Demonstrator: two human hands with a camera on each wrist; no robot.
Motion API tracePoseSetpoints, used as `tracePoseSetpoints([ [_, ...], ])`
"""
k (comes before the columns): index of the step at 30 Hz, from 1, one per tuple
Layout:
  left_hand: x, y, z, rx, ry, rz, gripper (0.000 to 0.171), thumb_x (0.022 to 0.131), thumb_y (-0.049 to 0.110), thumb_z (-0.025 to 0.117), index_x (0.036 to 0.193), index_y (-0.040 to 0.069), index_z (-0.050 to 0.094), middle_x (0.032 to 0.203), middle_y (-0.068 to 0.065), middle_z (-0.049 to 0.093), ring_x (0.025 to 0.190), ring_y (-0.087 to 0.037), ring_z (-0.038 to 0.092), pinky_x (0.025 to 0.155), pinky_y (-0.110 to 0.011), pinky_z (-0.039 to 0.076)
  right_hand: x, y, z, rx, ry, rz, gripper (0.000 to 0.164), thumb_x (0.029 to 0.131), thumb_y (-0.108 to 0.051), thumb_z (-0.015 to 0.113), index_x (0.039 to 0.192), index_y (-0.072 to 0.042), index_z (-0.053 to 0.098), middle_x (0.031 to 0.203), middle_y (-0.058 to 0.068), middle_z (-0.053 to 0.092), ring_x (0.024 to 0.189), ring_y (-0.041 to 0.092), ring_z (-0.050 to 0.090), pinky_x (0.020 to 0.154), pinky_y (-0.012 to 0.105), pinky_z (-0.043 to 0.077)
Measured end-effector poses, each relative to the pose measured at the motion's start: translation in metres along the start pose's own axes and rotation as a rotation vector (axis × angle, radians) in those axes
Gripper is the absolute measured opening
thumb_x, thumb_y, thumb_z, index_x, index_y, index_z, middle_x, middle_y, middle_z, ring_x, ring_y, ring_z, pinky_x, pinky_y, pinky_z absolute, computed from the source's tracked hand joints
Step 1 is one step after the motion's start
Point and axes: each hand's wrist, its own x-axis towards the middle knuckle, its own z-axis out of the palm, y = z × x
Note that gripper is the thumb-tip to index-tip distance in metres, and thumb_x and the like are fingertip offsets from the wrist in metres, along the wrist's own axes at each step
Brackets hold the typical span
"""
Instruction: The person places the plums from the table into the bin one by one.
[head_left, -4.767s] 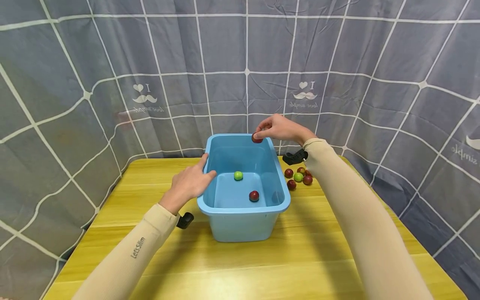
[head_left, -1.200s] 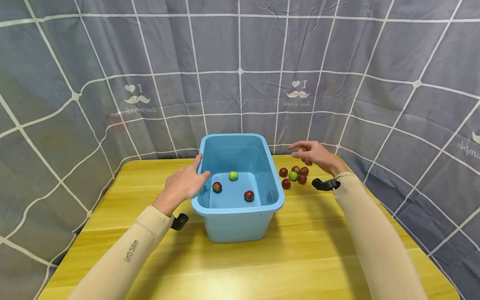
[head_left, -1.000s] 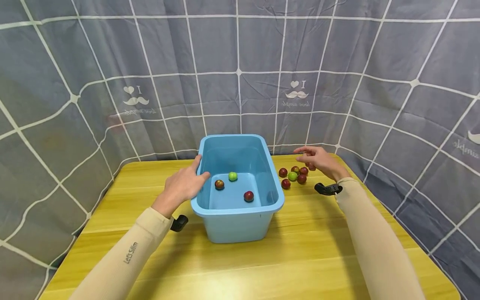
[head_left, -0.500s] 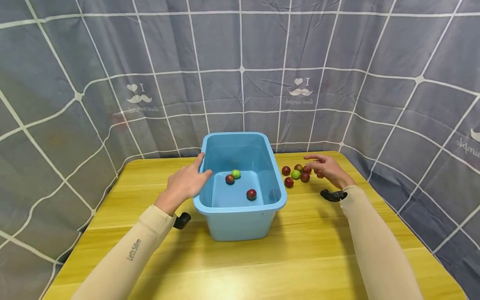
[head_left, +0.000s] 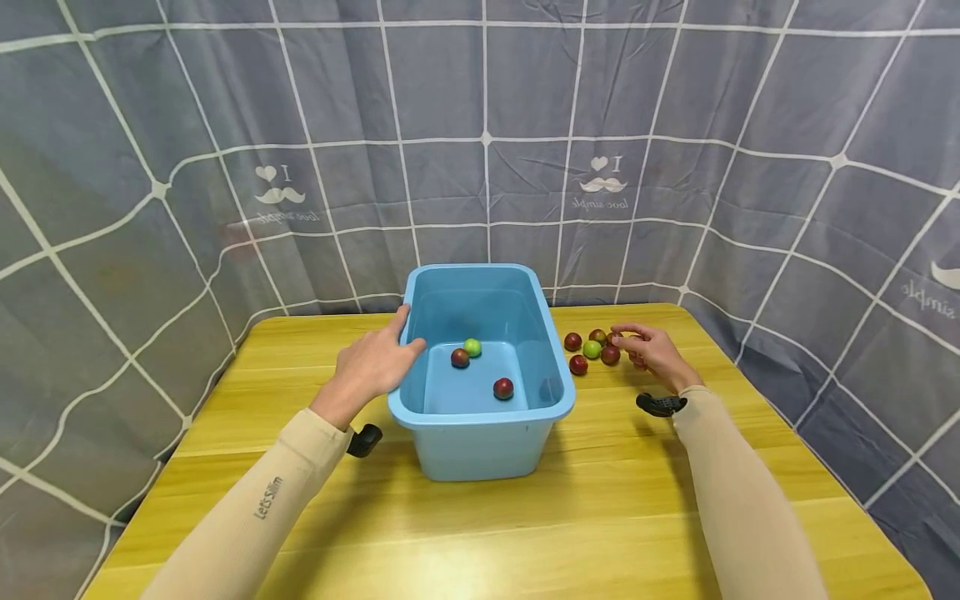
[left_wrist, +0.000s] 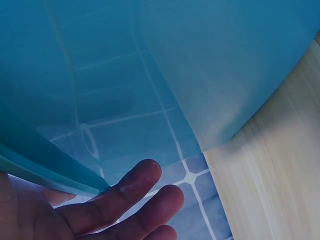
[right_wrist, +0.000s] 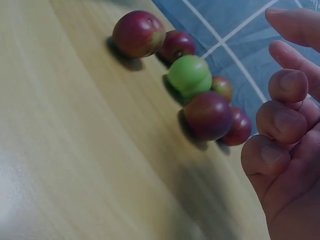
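Observation:
My left hand [head_left: 371, 367] grips the left rim of a blue plastic tub [head_left: 480, 419], thumb over the inside and fingers outside; the left wrist view shows the fingers [left_wrist: 142, 180] under the tub's edge. Inside lie a green plum [head_left: 472, 347], a dark red plum [head_left: 460, 358] close against it and another red plum [head_left: 503, 388] nearer the front. My right hand [head_left: 654, 354] hovers low at the right side of a plum cluster, index finger and thumb apart, other fingers curled. In the right wrist view nothing lies between its fingers; the green plum [right_wrist: 190, 75] sits among several red plums [right_wrist: 208, 115].
The wooden table [head_left: 480, 533] carries the tub near its middle, with the loose plums right of it. A grey curtain [head_left: 525, 100] with white lines hangs close behind the table and along both sides. Black straps [head_left: 660, 405] circle the wrists.
My right hand has let a red plum go into the tub, then moved right and down to the cluster. That plum rolled across to the green one. My left hand keeps its hold.

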Motion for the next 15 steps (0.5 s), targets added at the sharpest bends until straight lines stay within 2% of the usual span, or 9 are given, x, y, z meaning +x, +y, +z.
tracePoseSetpoints([
  [5, 0.000, 0.000, 0.001, -0.009, -0.004, 0.002, 0.076, 0.098, 0.055, 0.036, 0.164, 0.028, 0.010, 0.133, -0.018, 0.062, 0.091, -0.032, 0.063, 0.061, -0.040, 0.043, -0.001, 0.009, 0.002, 0.028, 0.031, -0.004, 0.047, 0.098, -0.025, 0.066, 0.138, -0.002, 0.055, 0.069, -0.011, 0.055, 0.052, 0.007, 0.038, 0.055, 0.031, 0.030],
  [7, 0.000, 0.000, 0.001, -0.012, -0.004, 0.001, 0.076, 0.098, 0.054, 0.036, 0.164, 0.028, 0.010, 0.130, -0.017, 0.063, 0.090, -0.031, 0.063, 0.061, -0.040, 0.043, -0.001, 0.013, 0.002, 0.027, 0.027, -0.013, 0.051, 0.099, -0.025, 0.066, 0.140, 0.002, 0.052, 0.068, -0.011, 0.053, 0.052, 0.007, 0.037, 0.054, 0.031, 0.029],
  [11, 0.000, 0.000, 0.002, -0.016, 0.001, 0.003, 0.076, 0.098, 0.054, 0.036, 0.164, 0.027, 0.010, 0.131, -0.017, 0.063, 0.092, -0.031, 0.063, 0.061, -0.040, 0.043, -0.001, 0.020, 0.002, 0.007, 0.037, 0.010, 0.050, 0.098, -0.027, 0.067, 0.139, -0.001, 0.054, 0.060, -0.008, 0.044, 0.051, 0.011, 0.035, 0.052, 0.030, 0.029],
  [15, 0.000, -0.001, 0.001, -0.016, 0.002, 0.001, 0.076, 0.098, 0.054, 0.036, 0.164, 0.027, 0.010, 0.118, -0.016, 0.067, 0.087, -0.030, 0.063, 0.061, -0.040, 0.043, -0.001, 0.026, 0.004, 0.006, 0.047, 0.046, 0.052, 0.097, -0.029, 0.068, 0.141, -0.004, 0.055, 0.057, -0.006, 0.041, 0.050, 0.015, 0.035, 0.048, 0.029, 0.030],
])
